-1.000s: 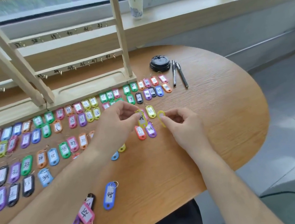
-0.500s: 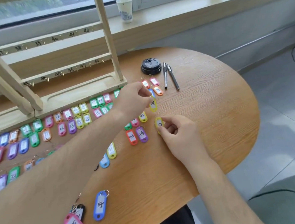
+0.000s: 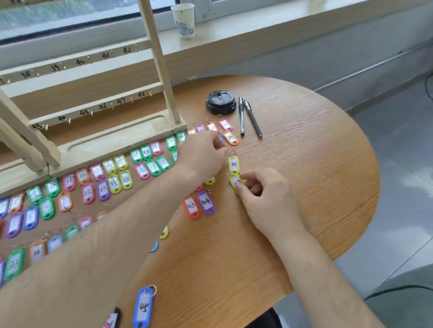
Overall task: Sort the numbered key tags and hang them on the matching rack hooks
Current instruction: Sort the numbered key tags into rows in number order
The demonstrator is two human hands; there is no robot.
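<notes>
The person leans over the bench [image 3: 307, 180], where numbered key tags lie face up in rows, low numbers near the rack [image 3: 161, 69] and higher ones closer to the body, presumably so each number can be read at a glance.

The right hand [image 3: 267, 201] has its fingers [image 3: 259, 177] curled round a yellow tag [image 3: 235, 181], pinching its lower end against the wood. The label is partly covered but looks like 47. Its ring end touches or nearly touches the yellow 48 tag [image 3: 234, 164] just beyond it, which lies flat and free. The two seem to be lined up as the close of a run that starts with the red 43 tag [image 3: 191, 206] and the purple 44 tag [image 3: 206, 202] to the left.

The left hand [image 3: 203, 153] reaches across toward the far rows, beside the orange 24 tag [image 3: 230, 137]. Its fingers [image 3: 217, 144] are bent, but I cannot tell whether they hold anything.

The hooks on the lowest rail [image 3: 94, 110], marked 43 up to what looks like 48, hang bare, so the job looks to be at the sorting stage. A blue 45 tag [image 3: 143, 307] lies apart near the bench edge, likely awaiting its slot.
</notes>
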